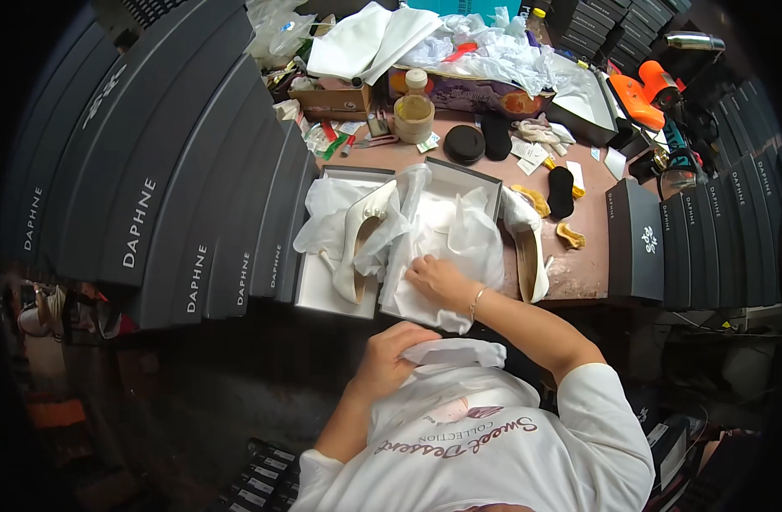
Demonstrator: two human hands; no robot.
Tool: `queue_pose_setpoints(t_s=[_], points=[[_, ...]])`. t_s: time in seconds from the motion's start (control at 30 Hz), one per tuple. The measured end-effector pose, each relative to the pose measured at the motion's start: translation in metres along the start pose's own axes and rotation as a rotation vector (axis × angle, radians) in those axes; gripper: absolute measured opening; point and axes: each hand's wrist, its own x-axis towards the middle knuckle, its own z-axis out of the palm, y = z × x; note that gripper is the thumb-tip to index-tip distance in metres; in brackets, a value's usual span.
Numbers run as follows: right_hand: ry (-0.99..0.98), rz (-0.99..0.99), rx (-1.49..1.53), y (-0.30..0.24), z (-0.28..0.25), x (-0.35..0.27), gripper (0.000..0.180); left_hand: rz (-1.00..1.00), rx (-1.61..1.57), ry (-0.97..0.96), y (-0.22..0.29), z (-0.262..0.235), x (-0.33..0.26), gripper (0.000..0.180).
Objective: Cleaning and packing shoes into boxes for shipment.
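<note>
Reddish-brown counter [581, 275] spans the upper frame. Lower-centre, my left fingers [413, 334] grasp bunched white tissue [461, 352]; mid-frame, my right fingers [417, 270] touch crumpled white paper [469, 239] in an open grey cardboard box [464, 174], whether gripping I can't tell.

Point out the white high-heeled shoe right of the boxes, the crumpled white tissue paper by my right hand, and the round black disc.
White high-heeled shoe [522, 215], head view: its upper.
Crumpled white tissue paper [473, 241], head view: its middle.
Round black disc [465, 143], head view: flat top.

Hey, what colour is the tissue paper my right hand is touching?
The tissue paper is white, clearest in the head view.
</note>
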Motion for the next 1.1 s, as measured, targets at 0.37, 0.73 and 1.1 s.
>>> queue_pose_setpoints(t_s=[0.37, 0.73, 1.1], points=[[0.105, 0.281, -0.281, 0.102, -0.022, 0.041, 0.013, -0.167, 0.619, 0.373, -0.08, -0.112, 0.049, 0.028], [0.488, 0.406, 0.977, 0.073, -0.12, 0.016, 0.035, -0.383, 0.652, 0.079, -0.122, -0.083, 0.064, 0.073], [0.669, 0.325, 1.13, -0.003, -0.131, -0.021, 0.017, -0.379, 0.003, 0.5, -0.103, -0.121, 0.026, 0.034]])
